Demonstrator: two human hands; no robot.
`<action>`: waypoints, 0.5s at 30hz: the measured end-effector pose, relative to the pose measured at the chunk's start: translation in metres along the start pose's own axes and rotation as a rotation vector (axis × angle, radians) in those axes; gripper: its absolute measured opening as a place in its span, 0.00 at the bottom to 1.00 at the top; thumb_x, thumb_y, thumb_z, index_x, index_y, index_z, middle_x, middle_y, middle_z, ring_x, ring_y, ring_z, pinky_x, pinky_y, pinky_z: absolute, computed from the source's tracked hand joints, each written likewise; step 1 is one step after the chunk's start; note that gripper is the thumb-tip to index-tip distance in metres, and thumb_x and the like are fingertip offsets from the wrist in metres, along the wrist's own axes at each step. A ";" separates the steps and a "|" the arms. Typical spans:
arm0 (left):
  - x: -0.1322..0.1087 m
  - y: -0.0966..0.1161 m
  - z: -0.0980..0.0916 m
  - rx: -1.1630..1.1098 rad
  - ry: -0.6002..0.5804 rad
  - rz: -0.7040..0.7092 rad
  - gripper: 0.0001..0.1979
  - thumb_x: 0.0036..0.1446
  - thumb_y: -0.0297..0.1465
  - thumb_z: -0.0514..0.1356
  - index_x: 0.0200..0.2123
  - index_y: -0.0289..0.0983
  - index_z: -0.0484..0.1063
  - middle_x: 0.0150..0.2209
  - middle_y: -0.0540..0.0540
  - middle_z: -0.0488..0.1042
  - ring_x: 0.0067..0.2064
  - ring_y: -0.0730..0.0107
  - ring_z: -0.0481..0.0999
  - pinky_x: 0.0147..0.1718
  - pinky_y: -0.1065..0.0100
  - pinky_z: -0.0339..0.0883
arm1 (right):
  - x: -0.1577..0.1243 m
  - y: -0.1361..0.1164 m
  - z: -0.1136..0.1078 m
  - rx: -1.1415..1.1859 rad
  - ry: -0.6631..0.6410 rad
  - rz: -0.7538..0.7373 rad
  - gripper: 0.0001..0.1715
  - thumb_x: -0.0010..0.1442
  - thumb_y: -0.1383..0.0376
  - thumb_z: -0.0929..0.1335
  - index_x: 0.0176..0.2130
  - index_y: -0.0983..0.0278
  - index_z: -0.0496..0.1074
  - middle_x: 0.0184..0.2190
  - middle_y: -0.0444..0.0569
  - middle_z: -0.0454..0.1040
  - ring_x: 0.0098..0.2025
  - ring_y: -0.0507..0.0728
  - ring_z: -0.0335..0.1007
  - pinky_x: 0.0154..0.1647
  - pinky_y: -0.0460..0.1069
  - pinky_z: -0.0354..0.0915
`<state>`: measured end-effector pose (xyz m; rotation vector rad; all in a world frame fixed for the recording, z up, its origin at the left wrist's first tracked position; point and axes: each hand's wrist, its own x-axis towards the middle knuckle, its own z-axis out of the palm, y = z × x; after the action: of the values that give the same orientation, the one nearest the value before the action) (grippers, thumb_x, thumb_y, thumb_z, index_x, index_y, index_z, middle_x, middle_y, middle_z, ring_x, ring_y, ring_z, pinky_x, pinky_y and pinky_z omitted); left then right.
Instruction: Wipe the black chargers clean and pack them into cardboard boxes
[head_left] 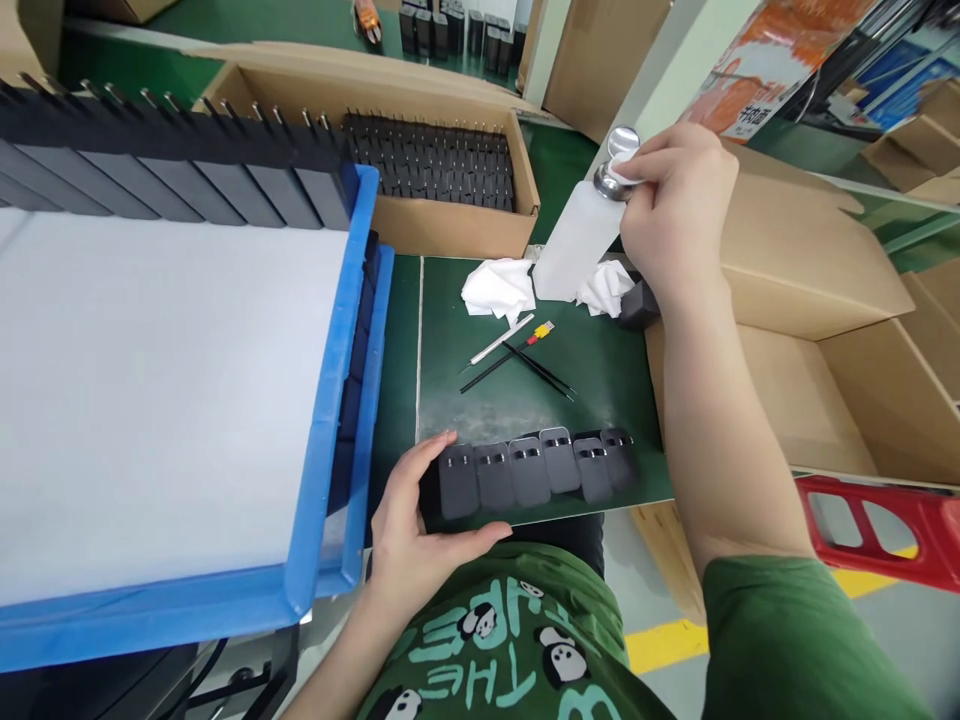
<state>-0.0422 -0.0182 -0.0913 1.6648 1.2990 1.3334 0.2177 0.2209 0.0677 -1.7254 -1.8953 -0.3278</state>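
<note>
My right hand pinches a small white tissue against the metal pump top of a white dispenser bottle. The bottle tilts in the view. At the near table edge lies a row of several dark grey plastic pieces with small shiny metal pins. My left hand brackets the left end of this row, its thumb in front and its fingers behind, spread apart. Beyond the row are black tweezers, a thin black stick with a red and yellow end and a white pen-like tool.
Crumpled white tissues lie beside the bottle. A blue tray with a white sheet and dark grey pieces stands at left. Behind is a cardboard box of pinned black parts. An open carton and a red stool are at right.
</note>
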 end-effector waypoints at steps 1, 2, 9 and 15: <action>0.000 0.000 0.000 0.005 -0.006 -0.002 0.43 0.46 0.39 0.76 0.63 0.42 0.63 0.58 0.37 0.73 0.60 0.49 0.74 0.60 0.44 0.70 | 0.000 0.001 0.001 0.009 -0.001 0.001 0.26 0.54 0.84 0.62 0.42 0.66 0.81 0.46 0.53 0.78 0.49 0.61 0.69 0.51 0.57 0.62; -0.001 0.001 0.000 0.008 -0.012 -0.005 0.43 0.46 0.39 0.76 0.63 0.42 0.63 0.58 0.37 0.73 0.60 0.49 0.74 0.60 0.44 0.70 | 0.000 0.001 0.001 0.016 -0.003 0.005 0.26 0.54 0.84 0.62 0.42 0.66 0.81 0.47 0.54 0.78 0.49 0.61 0.69 0.51 0.57 0.62; -0.001 0.003 -0.002 0.014 -0.026 -0.019 0.42 0.47 0.37 0.76 0.63 0.43 0.62 0.59 0.37 0.72 0.61 0.49 0.73 0.60 0.45 0.70 | -0.002 -0.003 -0.001 0.005 -0.029 0.044 0.24 0.55 0.84 0.62 0.43 0.69 0.80 0.48 0.56 0.76 0.50 0.61 0.67 0.52 0.57 0.60; 0.002 0.006 0.001 -0.028 0.009 -0.039 0.42 0.44 0.36 0.77 0.61 0.44 0.65 0.56 0.39 0.73 0.59 0.48 0.74 0.58 0.43 0.71 | 0.000 -0.009 -0.004 -0.037 -0.054 0.046 0.20 0.61 0.82 0.63 0.41 0.66 0.78 0.47 0.51 0.76 0.49 0.56 0.66 0.55 0.54 0.61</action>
<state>-0.0393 -0.0176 -0.0859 1.6084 1.3059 1.3319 0.2095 0.2180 0.0726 -1.8159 -1.8957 -0.3039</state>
